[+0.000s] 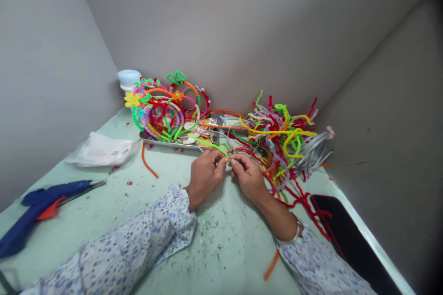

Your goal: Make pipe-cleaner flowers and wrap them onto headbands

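Between my two hands is a light green pipe cleaner [212, 144], its long end reaching up and left toward the tray. My left hand [206, 171] pinches it between thumb and forefinger. Close beside, almost fingertip to fingertip, my right hand [248, 175] also pinches the green strand. A thin pale wire or band [230, 140] loops just behind the fingertips; whether the pipe cleaner is wound on it I cannot tell. To the right of my right hand lies a tangled heap of coloured pipe cleaners [277, 133].
Colourful wrapped headbands [162, 110] are piled on a metal tray [173, 144] at the back. On the left lie a plastic bag [104, 150] and a blue glue gun [44, 203]. Grey bands [313, 150] and a dark phone [353, 239] sit right. A blue-lidded container [129, 78] stands behind.
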### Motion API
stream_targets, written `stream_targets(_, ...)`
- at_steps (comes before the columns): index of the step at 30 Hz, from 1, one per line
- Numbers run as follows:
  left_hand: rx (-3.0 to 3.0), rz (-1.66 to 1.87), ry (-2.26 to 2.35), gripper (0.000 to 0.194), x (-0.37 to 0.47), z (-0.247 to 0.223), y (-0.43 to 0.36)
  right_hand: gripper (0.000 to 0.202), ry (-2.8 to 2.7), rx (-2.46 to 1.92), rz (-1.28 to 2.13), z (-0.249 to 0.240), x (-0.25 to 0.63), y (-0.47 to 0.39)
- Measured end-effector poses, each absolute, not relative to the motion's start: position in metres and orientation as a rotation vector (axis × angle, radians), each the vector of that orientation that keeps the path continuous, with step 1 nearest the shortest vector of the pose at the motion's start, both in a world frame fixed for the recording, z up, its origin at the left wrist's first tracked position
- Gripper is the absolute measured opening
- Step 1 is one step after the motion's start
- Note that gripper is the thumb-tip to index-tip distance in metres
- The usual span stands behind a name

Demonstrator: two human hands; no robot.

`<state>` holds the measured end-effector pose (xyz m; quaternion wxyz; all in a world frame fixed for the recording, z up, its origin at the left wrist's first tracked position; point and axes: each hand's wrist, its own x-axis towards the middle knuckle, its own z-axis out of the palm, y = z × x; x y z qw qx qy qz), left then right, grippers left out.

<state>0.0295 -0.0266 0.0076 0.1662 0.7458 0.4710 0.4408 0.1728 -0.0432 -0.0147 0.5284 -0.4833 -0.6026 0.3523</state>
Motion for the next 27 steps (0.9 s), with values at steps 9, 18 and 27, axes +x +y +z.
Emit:
stream_targets(9, 2.123, 1.264, 1.312, 0.016, 0.0305, 0.0053, -0.0251, 0.016, -1.418, -1.187, 0.818, -0.0138, 0.1717, -0.0416)
stream_targets(18, 2.157, 1.232, 1.341, 0.017, 0.0294, 0.0059, -0.0252, 0.017, -1.478, -1.198, 0.781, -0.0129, 0.1714, -0.0437)
stream_targets(27, 2.159, 1.219, 1.363, 0.017, 0.0305, 0.007, -0.0268, 0.016, -1.501, -1.199, 0.747, -0.0136, 0.1727, -0.0437)
